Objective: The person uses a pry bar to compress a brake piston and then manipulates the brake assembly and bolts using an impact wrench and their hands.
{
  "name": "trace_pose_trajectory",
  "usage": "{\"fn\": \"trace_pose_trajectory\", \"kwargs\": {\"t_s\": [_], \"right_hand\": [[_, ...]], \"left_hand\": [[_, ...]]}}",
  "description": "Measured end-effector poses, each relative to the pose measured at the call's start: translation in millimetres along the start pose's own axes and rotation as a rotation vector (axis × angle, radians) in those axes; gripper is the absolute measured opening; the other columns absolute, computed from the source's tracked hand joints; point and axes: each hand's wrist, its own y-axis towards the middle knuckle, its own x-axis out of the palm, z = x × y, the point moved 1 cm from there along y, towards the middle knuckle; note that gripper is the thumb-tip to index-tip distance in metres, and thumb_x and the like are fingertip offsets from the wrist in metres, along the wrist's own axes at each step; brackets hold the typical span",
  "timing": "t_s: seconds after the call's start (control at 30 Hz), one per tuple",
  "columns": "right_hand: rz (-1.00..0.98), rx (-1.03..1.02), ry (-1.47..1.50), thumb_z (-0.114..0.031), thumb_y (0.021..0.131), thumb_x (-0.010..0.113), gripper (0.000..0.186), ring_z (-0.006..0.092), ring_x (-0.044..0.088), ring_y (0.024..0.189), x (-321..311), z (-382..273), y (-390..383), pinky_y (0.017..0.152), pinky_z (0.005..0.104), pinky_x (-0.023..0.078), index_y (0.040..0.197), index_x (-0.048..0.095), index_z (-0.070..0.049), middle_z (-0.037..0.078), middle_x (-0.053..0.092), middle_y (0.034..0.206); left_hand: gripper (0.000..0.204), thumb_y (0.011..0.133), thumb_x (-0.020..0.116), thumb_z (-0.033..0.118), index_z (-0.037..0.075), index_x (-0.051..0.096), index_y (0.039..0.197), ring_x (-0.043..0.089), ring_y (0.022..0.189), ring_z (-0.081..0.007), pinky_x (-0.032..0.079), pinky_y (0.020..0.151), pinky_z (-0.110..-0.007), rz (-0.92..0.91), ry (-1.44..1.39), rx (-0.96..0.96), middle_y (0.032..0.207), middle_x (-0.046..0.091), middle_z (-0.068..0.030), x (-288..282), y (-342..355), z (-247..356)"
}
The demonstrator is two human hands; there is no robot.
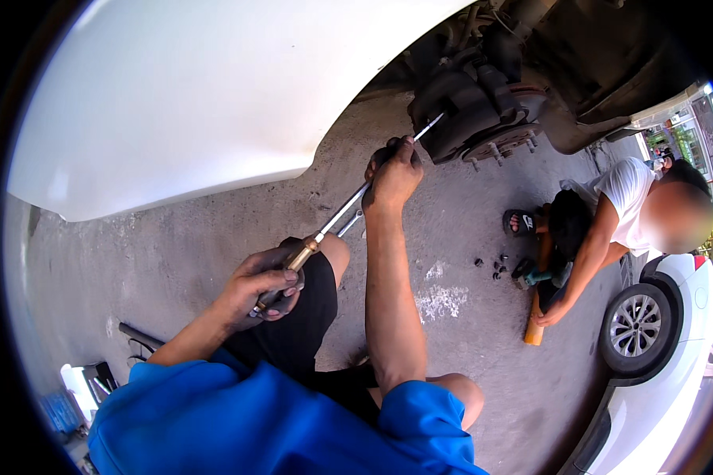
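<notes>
A long screwdriver [343,212] angled toward the brake assembly [471,111]; the left hand [271,286] curled around its handle [301,255]; the right hand [394,172] wrapped around its shaft [428,127].

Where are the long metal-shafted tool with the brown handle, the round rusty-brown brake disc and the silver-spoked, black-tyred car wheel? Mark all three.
Long metal-shafted tool [342,213]: head view, middle of the shaft.
Rusty-brown brake disc [509,142]: head view, studded face.
Silver-spoked car wheel [635,325]: head view, central hub.

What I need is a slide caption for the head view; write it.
Left hand on its handle, right hand around its shaft, a long tool points at the brake assembly.
</notes>
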Motion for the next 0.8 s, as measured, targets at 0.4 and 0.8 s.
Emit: {"fn": "trace_pose_trajectory", "kwargs": {"t_s": [0.4, 0.8], "right_hand": [[-0.03, 0.06, -0.195, -0.027, 0.103, 0.039, 0.035, 0.0145, 0.042, 0.037, -10.4, 37.1, 12.7, 0.036, 0.0293, 0.031, 0.082, 0.051, -0.002, 0.009, 0.054, 0.052], [-0.011, 0.024, -0.165, -0.028, 0.104, 0.04, 0.036, 0.0145, 0.043, 0.037, 0.4, 50.9, 23.0, 0.036, 0.0289, 0.032, 0.084, 0.052, -0.001, 0.009, 0.053, 0.052]], "left_hand": [[0.052, 0.085, 0.059, 0.01, -0.005, 0.048, 0.133, 0.046, 0.051, -0.0094, 0.027, 0.036, -0.02, 0.036, 0.058, -0.018, 0.072, 0.046, -0.0033, -60.0, 20.1, 12.0], [0.054, 0.085, 0.057, 0.008, -0.004, 0.047, 0.137, 0.046, 0.051, -0.0101, 0.027, 0.035, -0.02, -0.025, 0.094, -0.01, 0.072, 0.046, -0.0034, -92.4, 41.5, 16.9]]}}
